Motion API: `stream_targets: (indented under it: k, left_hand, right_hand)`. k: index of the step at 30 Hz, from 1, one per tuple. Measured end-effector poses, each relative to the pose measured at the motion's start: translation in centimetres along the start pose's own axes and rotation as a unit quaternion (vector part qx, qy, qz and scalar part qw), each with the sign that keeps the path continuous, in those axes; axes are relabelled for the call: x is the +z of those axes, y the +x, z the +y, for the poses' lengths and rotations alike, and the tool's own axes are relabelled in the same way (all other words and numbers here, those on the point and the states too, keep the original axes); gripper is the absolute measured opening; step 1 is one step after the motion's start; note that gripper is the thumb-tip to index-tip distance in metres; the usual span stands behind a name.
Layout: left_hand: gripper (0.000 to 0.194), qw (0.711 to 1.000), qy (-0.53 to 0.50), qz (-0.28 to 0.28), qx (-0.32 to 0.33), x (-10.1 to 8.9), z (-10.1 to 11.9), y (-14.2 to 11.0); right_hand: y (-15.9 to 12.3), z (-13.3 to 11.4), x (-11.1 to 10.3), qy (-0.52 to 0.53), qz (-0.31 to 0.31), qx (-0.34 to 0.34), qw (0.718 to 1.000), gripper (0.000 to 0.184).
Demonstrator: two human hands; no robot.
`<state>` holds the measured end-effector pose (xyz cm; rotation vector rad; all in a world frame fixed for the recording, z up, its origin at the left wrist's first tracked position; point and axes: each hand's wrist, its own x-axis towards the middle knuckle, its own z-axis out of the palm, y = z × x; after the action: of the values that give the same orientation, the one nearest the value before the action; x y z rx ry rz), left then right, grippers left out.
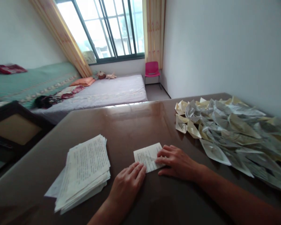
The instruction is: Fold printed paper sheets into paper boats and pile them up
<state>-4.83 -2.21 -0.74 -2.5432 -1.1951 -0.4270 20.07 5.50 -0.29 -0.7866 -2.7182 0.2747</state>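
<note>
A small folded sheet of printed paper lies flat on the brown table, directly in front of me. My left hand rests with its fingers stretched over the paper's lower left corner. On the paper's right side lie the fingers of my right hand, slightly bent and apart, with the thumb by the lower edge. The fingers cover that right edge. Left of my hands is a stack of printed sheets, its edges uneven. To the right spreads a large heap of folded paper boats, white and yellowish.
The glossy table reaches forward to a bed under a window. A pink chair stands by the curtain. At the left is a dark cabinet-like piece with a tan panel. A white wall borders the right side.
</note>
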Motion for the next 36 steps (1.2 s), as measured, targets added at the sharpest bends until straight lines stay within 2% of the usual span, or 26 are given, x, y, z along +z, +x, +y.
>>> stream_targets:
  k: [5, 12, 21, 29, 36]
  left_hand:
    - [0.031, 0.999, 0.020, 0.023, -0.009, 0.5, 0.3, 0.1]
    - [0.027, 0.998, 0.015, 0.054, -0.031, 1.0, 0.4, 0.3]
    - [0.022, 0.998, 0.019, 0.046, -0.026, 1.1, 0.3, 0.1]
    - [0.025, 0.998, 0.005, 0.056, -0.024, 0.7, 0.2, 0.0]
    - [0.026, 0.997, 0.012, 0.062, -0.043, 0.5, -0.5, -0.3]
  right_hand:
    - [0.5, -1.6, 0.8, -0.050, 0.011, -0.006, 0.999, 0.014]
    - [0.8, -1.9, 1.6, -0.057, 0.024, -0.015, 0.998, 0.012]
    - [0.9, -1.0, 1.7, -0.051, 0.036, -0.032, 0.998, 0.017]
    - [0.0, 0.9, 0.6, -0.052, 0.023, -0.014, 0.998, 0.023]
    - [-0.2, 1.1, 0.3, -0.047, 0.013, -0.010, 0.999, 0.024]
